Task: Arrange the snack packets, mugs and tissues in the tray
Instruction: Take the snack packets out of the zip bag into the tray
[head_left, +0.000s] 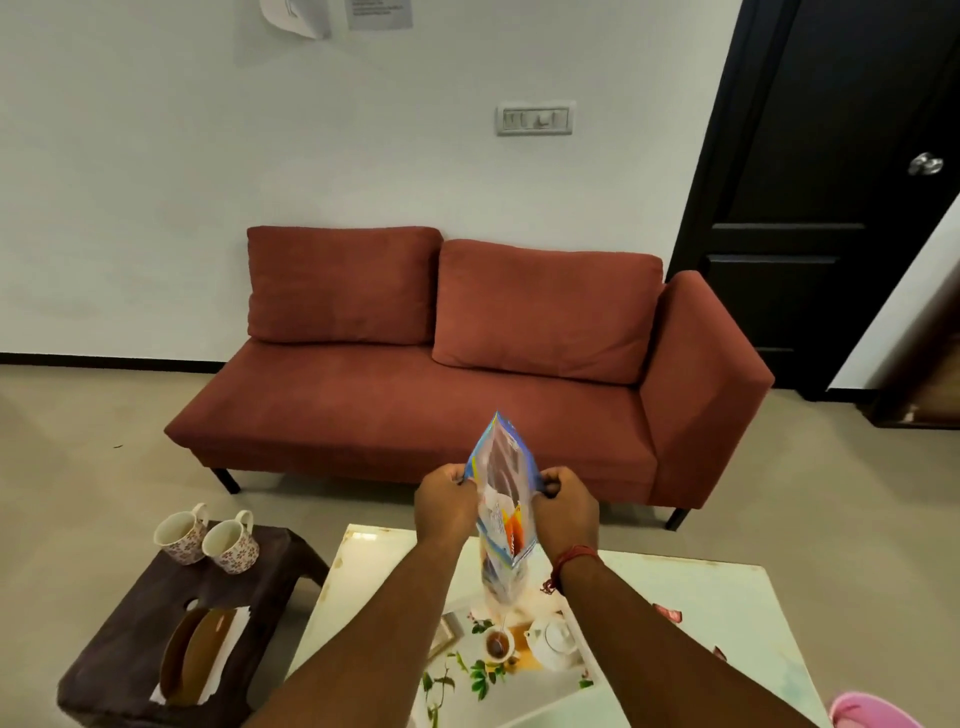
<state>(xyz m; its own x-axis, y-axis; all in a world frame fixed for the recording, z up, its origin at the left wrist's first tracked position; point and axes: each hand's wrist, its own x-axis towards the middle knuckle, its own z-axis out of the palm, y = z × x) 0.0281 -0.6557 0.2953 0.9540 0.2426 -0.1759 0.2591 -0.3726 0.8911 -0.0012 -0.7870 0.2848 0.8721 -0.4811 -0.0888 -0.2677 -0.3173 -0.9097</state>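
Head view: the snack packet (503, 512) hangs upright in the air above the tray (524, 670), pinched at its two side edges so that its flat printed face turns edge-on to the camera; the left hand (447, 500) closes on the left edge and the right hand (566, 501) on the right edge, fingers curled tight on the film, a hold that keeps the limp bag stretched and steady, probably so it can be lowered flat; the tray, printed with a teapot and leaves, lies on the pale tabletop (727, 613) toward its near edge, directly under the packet, and shows no packet, mug or tissue lying in it in the part I can see; the forearms hide some of it; the two floral mugs (208, 540) stand side by side, touching or nearly so, at the far edge of the dark stool (156, 665) left of the table; the tissues (208, 654), under a brown holder, sit at the stool's near edge, well apart from the tray and apparently awaiting their turn; a red sofa (467, 374) stands beyond.
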